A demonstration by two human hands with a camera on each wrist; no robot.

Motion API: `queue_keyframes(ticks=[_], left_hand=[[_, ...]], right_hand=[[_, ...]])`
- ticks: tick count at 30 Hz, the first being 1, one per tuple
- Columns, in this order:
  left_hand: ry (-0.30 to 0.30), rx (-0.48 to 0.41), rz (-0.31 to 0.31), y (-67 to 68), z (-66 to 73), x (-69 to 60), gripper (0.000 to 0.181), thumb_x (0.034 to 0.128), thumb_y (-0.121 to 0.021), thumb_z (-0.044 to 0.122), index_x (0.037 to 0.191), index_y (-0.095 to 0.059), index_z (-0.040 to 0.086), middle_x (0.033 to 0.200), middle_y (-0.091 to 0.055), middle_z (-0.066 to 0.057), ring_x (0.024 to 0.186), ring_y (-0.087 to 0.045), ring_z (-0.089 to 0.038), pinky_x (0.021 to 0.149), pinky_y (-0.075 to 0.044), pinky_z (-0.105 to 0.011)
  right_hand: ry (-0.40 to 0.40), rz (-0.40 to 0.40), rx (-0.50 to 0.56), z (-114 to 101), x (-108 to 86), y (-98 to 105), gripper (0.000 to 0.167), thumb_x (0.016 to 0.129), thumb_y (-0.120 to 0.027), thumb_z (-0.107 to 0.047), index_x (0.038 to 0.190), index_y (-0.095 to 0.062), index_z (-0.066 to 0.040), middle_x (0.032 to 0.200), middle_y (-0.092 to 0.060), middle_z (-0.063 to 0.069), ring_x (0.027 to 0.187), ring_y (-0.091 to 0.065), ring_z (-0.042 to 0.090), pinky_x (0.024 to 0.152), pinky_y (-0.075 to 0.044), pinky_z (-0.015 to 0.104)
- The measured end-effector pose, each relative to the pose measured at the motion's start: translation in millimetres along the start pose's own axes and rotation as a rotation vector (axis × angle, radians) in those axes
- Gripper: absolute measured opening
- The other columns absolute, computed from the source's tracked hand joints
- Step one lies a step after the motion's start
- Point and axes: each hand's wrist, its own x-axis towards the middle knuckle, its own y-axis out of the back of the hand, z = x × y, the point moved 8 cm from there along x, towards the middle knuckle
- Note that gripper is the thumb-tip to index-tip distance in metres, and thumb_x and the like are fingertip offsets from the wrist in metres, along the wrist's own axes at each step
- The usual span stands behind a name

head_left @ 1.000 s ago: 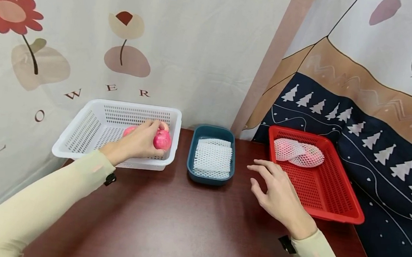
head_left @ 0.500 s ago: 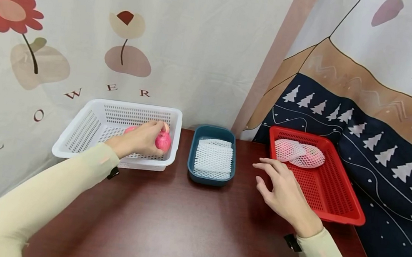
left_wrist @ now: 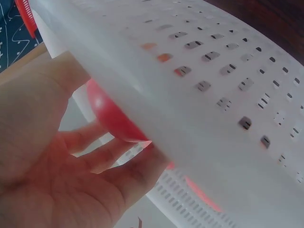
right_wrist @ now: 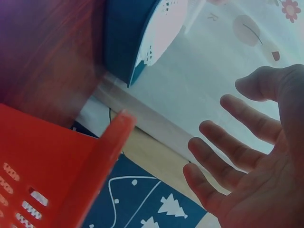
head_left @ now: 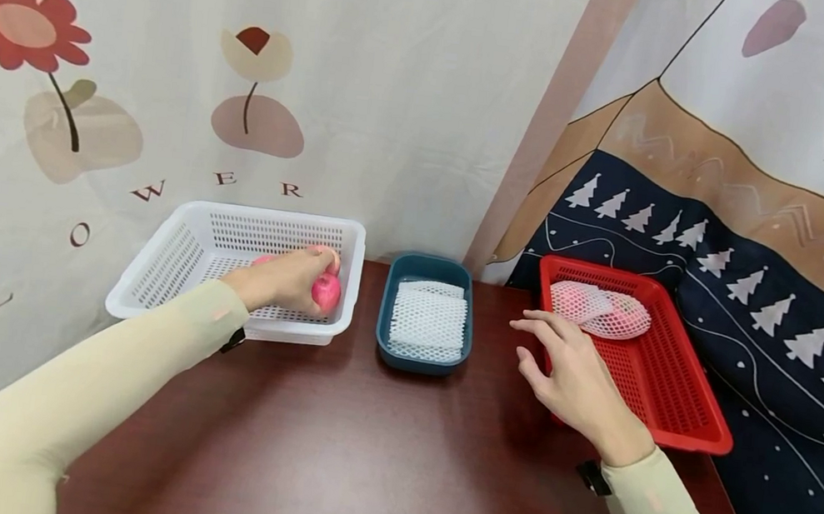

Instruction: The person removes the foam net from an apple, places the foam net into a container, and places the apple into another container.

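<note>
Over the right side of the white basket [head_left: 359, 277], the left hand [head_left: 285, 279] holds a red apple [head_left: 326, 292] between thumb and fingers. The left wrist view shows that hand [left_wrist: 61, 166] around the apple [left_wrist: 111, 114], just beyond the basket's rim [left_wrist: 128, 85]. Other pink-red fruit lies in the basket, partly hidden by the hand. Beside the left edge of the red basket [head_left: 694, 444] hovers the right hand [head_left: 583, 384], fingers spread and holding nothing. The right wrist view also has this hand [right_wrist: 251, 171] empty, with the red basket [right_wrist: 52, 147] nearby.
Between the baskets, a blue container [head_left: 384, 321] holds white foam netting [head_left: 428, 321]. Two fruits in foam nets [head_left: 620, 317] lie at the back of the red basket. A printed curtain [head_left: 413, 106] hangs behind the dark red-brown table [head_left: 287, 445].
Still around the apple, the left hand has shifted slightly right and the apple sits a little lower. The right hand has drifted a little to the right.
</note>
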Motion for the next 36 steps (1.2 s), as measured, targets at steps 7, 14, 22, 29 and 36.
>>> queue_keyframes(ticks=[7, 14, 22, 29, 36], left_hand=[[0.014, 0.038, -0.068, -2.3, -1.7, 2.5, 0.057, 0.0804, -0.100, 0.008, 0.124, -0.064, 0.006, 0.113, -0.069, -0.015, 0.104, -0.068, -0.029, 0.092, -0.061, -0.043], [0.032, 0.066, -0.113, -4.8, -4.5, 3.8, 0.065, 0.0766, -0.098, 0.000, 0.131, -0.064, 0.005, 0.121, -0.070, -0.022, 0.110, -0.070, -0.033, 0.099, -0.065, -0.049], [0.032, 0.062, -0.147, -6.2, -6.0, 2.9, 0.067, 0.0753, -0.100, -0.002, 0.130, -0.062, 0.005, 0.121, -0.073, -0.022, 0.107, -0.069, -0.032, 0.098, -0.063, -0.046], [0.019, 0.034, -0.149, -1.2, -4.4, 2.4, 0.052, 0.0817, -0.100, 0.001, 0.118, -0.063, 0.008, 0.113, -0.073, -0.015, 0.107, -0.066, -0.028, 0.091, -0.057, -0.037], [0.066, -0.020, -0.173, -1.2, -7.1, 2.4, 0.040, 0.0917, -0.099, 0.011, 0.120, -0.071, 0.008, 0.130, -0.065, -0.014, 0.117, -0.065, -0.028, 0.097, -0.058, -0.038]], right_hand=[[0.021, -0.002, 0.007, 2.4, 6.7, 2.3, 0.043, 0.103, -0.084, -0.013, 0.146, -0.077, -0.012, 0.156, -0.071, 0.019, 0.139, -0.069, 0.043, 0.116, -0.059, 0.071], [0.022, -0.027, 0.017, 6.0, 15.5, 6.3, 0.044, 0.103, -0.084, -0.011, 0.146, -0.076, -0.013, 0.158, -0.070, 0.019, 0.141, -0.068, 0.043, 0.115, -0.063, 0.068], [0.018, -0.048, 0.016, 10.2, 22.5, 8.6, 0.043, 0.105, -0.082, -0.011, 0.147, -0.076, -0.012, 0.159, -0.069, 0.020, 0.144, -0.067, 0.044, 0.118, -0.061, 0.069], [0.003, -0.061, 0.004, 13.5, 25.8, 9.9, 0.045, 0.104, -0.083, -0.012, 0.148, -0.075, -0.011, 0.159, -0.069, 0.021, 0.143, -0.066, 0.045, 0.116, -0.062, 0.070], [-0.020, -0.069, 0.013, 19.7, 25.9, 12.9, 0.042, 0.105, -0.081, -0.011, 0.147, -0.075, -0.011, 0.159, -0.069, 0.021, 0.144, -0.066, 0.045, 0.119, -0.059, 0.070]])
